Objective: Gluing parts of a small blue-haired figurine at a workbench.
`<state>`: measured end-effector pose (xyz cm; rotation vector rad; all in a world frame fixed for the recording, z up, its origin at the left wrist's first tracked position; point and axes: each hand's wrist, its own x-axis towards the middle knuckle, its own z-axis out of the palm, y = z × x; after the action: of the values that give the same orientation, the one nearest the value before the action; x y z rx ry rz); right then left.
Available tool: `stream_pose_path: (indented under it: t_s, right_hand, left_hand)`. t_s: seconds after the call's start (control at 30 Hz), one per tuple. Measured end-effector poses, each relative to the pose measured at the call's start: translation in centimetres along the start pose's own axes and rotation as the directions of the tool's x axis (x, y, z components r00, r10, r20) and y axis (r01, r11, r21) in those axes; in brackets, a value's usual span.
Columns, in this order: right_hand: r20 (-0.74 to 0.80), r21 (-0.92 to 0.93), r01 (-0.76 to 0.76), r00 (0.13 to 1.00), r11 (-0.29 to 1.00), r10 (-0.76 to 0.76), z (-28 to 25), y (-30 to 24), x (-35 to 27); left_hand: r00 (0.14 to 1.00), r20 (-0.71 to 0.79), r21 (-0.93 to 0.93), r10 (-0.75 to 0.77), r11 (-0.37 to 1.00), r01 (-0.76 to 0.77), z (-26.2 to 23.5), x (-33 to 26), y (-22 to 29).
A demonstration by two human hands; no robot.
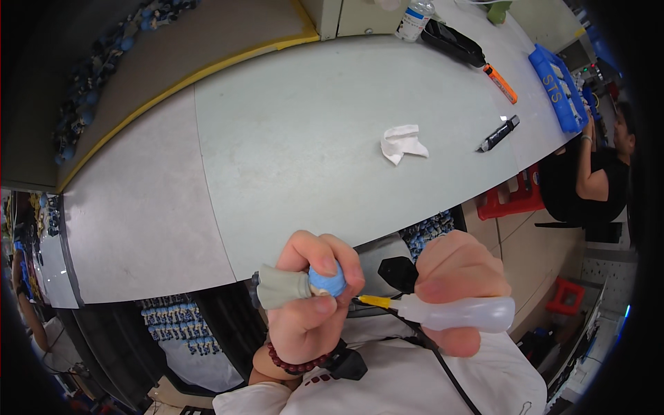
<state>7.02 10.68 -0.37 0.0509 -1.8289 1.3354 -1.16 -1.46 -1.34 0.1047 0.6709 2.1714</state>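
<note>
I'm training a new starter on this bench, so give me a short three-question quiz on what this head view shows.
1. True or false: the left hand holds a small figure with a blue head.
2. What colour is the nozzle of the squeeze bottle in the right hand?
3. On the table, the crumpled tissue lies: A) left of the black marker, B) right of it.

Key: 1 true; 2 yellow; 3 A.

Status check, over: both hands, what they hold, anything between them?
Left hand shut on small figurine, blue head, grey body. Right hand shut on clear squeeze bottle, yellow nozzle tip at the figurine's head. Nothing between them.
</note>
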Motion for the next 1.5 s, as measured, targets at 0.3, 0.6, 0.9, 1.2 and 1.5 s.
stream_pose_path:
  t_s: [0.3, 0.6, 0.9, 1.2, 1.5]
  right_hand:
    - [0.023, -0.081, -0.044, 0.999, 0.996, 0.046, 0.2, -0.5, 0.2]
    - [0.078, -0.163, -0.087, 0.992, 0.983, 0.1, 0.0, -1.5, 1.0]
    - [-0.341, 0.156, 0.21, 0.928, 0.965, -0.147, -1.2, 0.9, 0.4]
    - [-0.479, -0.458, -0.304, 0.876, 0.835, 0.057, -4.5, 4.4, 2.2]
    - [-0.417, -0.501, -0.402, 0.888, 0.767, 0.193, -4.9, 6.8, 2.7]
  left_hand:
    - [0.995, 0.075, 0.039, 0.068, 0.997, -0.071, -1.0, -0.6, -0.2]
    - [0.981, 0.083, 0.152, 0.175, 0.971, -0.186, -1.0, -0.5, -0.6]
    - [0.98, 0.133, 0.094, 0.149, 0.982, -0.162, -1.0, -0.3, -0.7]
    - [0.986, 0.131, 0.039, 0.1, 0.994, -0.106, -1.5, -0.7, -0.7]
    - [0.997, 0.04, 0.087, 0.072, 0.993, -0.075, -0.4, -0.5, -0.3]
